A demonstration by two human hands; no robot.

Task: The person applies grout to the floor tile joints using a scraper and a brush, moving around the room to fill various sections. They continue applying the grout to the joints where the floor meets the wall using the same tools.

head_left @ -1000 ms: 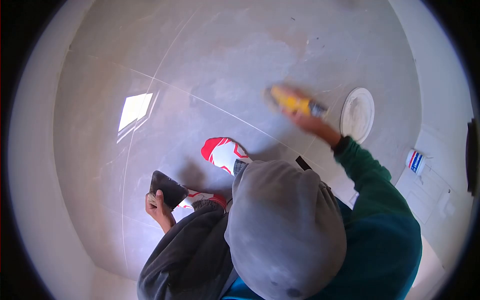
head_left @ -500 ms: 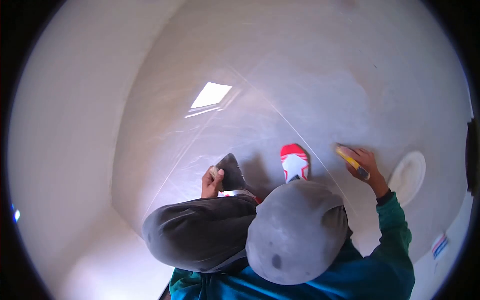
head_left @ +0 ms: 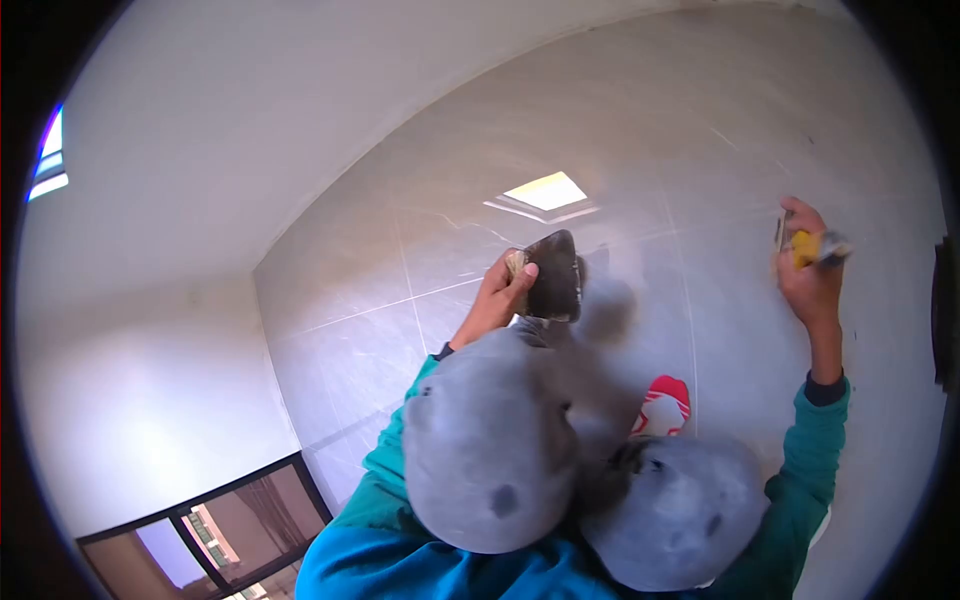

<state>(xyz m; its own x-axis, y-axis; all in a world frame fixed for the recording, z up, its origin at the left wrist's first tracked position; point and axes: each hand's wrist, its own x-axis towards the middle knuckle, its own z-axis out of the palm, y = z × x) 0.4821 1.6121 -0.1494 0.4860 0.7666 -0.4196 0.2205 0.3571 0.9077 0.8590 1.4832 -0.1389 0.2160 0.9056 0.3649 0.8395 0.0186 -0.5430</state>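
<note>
My left hand [head_left: 508,283] grips a dark trowel [head_left: 553,280] with a pale edge on its plate, above the tiled floor and near my knee. Out to the right, my right hand [head_left: 815,285] is closed around a yellow-handled tool [head_left: 803,249]; its thin flat end points away from me and its dark butt end is blurred. Below both hands lies the grey tiled floor [head_left: 640,300], crossed by pale joint lines. My red and white sock [head_left: 664,404] shows on the tiles between the hands.
My grey-trousered knees [head_left: 490,440] fill the lower middle. A white wall [head_left: 170,340] meets the floor on the left, with a dark-framed window or door [head_left: 215,535] at lower left. A bright window reflection [head_left: 547,190] lies on the tiles. A dark object [head_left: 943,310] stands at the right edge.
My view has turned, bringing the dark-framed opening in at lower left. In view, both hands sit higher and further right, still holding their tools; the round white thing at right is mostly hidden.
</note>
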